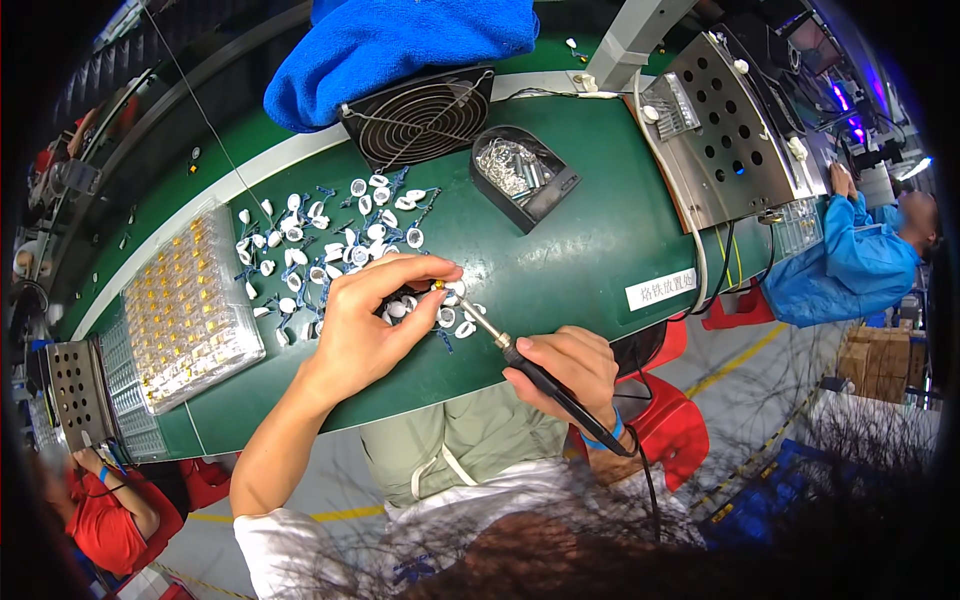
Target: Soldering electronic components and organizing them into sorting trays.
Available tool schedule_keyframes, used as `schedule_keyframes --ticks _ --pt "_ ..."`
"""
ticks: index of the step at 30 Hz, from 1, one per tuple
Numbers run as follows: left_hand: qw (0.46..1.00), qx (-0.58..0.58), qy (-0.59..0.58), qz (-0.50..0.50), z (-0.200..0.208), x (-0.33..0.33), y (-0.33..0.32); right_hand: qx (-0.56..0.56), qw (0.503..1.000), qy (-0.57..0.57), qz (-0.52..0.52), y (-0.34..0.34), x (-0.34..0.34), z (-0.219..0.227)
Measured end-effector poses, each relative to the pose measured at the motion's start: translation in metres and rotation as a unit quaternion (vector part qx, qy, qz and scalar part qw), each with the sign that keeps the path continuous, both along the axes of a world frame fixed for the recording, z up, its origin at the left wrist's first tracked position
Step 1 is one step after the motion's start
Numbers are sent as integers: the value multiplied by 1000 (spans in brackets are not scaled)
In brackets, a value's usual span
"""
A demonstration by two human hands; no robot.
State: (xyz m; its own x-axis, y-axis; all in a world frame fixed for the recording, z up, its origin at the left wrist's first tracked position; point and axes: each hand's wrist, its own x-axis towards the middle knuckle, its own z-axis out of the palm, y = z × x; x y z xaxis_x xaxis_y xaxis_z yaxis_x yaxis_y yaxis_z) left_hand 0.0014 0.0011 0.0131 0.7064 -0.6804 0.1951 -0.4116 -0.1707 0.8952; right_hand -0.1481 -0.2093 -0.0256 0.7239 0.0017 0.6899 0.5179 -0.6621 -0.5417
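My left hand [372, 322] pinches a tiny gold-coloured part [438, 285] between thumb and fingertips, just above the green bench [560, 270]. My right hand [565, 368] grips a black-handled soldering iron [520, 355]; its metal tip points up-left and meets the gold part. Under and beside my left hand lie several small white parts with blue wires [330, 240], scattered over the bench.
A clear tray of small gold parts [190, 305] lies at the left. A black fan [420, 115], a blue cloth [390, 45] and a black tray of metal bits [522, 172] sit behind. A perforated metal box [730, 130] stands right. Another person in blue [850, 265] works at the far right, one in red [100, 505] lower left.
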Motion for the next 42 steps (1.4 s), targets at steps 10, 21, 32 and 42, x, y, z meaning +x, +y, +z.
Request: schedule_keyframes --ticks 10,21,32,42 --pt "998 16 -67 -4 -1 0 0 1 1000 -8 7 -1 0 -1" --pt "997 -16 -69 10 -1 -1 -4 3 1000 -4 9 -1 1 0" --pt "998 0 -70 10 0 -1 -3 -6 1000 16 1 -1 -1 0" --pt "997 1 -79 7 -1 0 -3 -6 1000 16 -7 0 -1 0"
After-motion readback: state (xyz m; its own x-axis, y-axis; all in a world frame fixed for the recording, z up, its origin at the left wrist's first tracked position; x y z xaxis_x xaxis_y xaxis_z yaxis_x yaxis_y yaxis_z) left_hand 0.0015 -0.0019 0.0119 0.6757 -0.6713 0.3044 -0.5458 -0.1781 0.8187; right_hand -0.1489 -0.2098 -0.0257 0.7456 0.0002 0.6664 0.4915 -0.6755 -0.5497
